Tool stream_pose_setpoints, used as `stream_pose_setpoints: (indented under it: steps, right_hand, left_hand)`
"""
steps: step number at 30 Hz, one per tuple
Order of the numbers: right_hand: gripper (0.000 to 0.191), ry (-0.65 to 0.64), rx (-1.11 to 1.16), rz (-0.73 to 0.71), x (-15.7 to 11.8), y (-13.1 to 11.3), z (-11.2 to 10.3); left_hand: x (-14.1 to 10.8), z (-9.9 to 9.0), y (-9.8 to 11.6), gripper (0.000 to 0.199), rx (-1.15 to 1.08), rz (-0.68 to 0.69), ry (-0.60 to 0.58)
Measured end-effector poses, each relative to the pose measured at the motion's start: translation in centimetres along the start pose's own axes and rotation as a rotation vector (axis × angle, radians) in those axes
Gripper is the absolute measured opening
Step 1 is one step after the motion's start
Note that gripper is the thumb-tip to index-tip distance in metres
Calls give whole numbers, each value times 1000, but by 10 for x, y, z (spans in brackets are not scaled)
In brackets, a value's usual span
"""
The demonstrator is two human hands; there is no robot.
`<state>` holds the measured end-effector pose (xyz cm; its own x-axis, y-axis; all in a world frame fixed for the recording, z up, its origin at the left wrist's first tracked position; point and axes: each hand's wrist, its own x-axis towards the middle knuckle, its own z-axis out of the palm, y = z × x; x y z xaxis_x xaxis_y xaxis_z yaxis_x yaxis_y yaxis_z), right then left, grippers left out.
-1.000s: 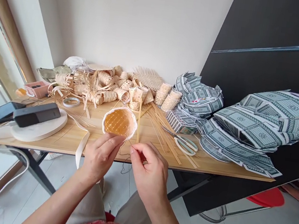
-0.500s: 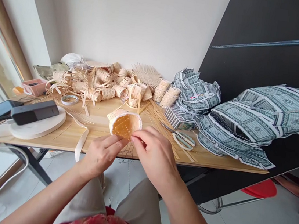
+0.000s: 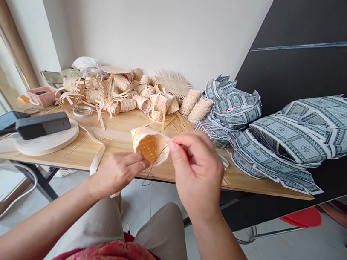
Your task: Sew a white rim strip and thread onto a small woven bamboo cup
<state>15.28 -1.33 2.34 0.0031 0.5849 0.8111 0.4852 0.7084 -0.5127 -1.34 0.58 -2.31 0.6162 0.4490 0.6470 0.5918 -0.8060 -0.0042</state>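
Note:
My left hand (image 3: 118,174) grips the lower rim of a small woven basket (image 3: 151,147), its thumb and fingers closed on the edge. The basket lies tilted, its mouth facing me, and a white band (image 3: 161,161) lines the rim. My right hand (image 3: 198,172) is in a pinch just right of the mouth. From its fingertips a thin dark thread (image 3: 158,157) runs across the opening to the rim. Whether a needle is in the pinch is too small to tell. Loose dark thread hangs below the basket by the table edge.
Woven baskets and strips (image 3: 120,92) are heaped at the back of the table. Patterned folded-card pieces (image 3: 292,134) fill the right side. Scissors (image 3: 224,160) lie mostly hidden behind my right hand. At left are a white round stand (image 3: 52,141), a dark device (image 3: 43,125) and a tape roll (image 3: 82,111).
My right hand has moved right and up, away from the rim, drawing the thread out. The basket has shifted slightly right in my left hand.

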Motion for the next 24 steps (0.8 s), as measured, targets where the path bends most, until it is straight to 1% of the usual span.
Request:
stream_pose_setpoints:
  steps: [2, 4, 5, 7, 10, 13, 16, 20, 22, 24]
  right_hand:
    - [10, -34, 252, 162, 4, -1, -6]
    - [9, -95, 463, 333, 10, 0, -13]
    - [9, -102, 536, 386, 13, 1, -17]
    - [7, -60, 638, 421, 21, 5, -26]
    - [10, 64, 717, 440, 32, 16, -43]
    - [23, 138, 715, 510, 39, 29, -63]
    - [33, 297, 683, 594, 43, 40, -83]
    - [35, 521, 670, 688, 46, 57, -107]
    - [41, 666, 652, 690, 48, 71, -118]
    - [46, 842, 610, 687, 48, 88, -129]
  left_hand:
    - [5, -5, -2, 24, -117, -114, 25]
    - [10, -10, -2, 17, -297, -210, 29]
    - [13, -12, -2, 14, -405, -258, 19]
    - [17, -18, -2, 11, -630, -374, 4]
    - [21, -26, -1, 5, -925, -582, 8]
    - [23, -31, -3, 6, -1075, -708, -3]
    - [24, -34, -6, 7, -1152, -771, -58]
    - [25, -35, -9, 9, -1227, -821, -140]
    - [26, -36, -10, 10, -1242, -829, -176]
    - [26, -36, -12, 12, -1247, -822, -211]
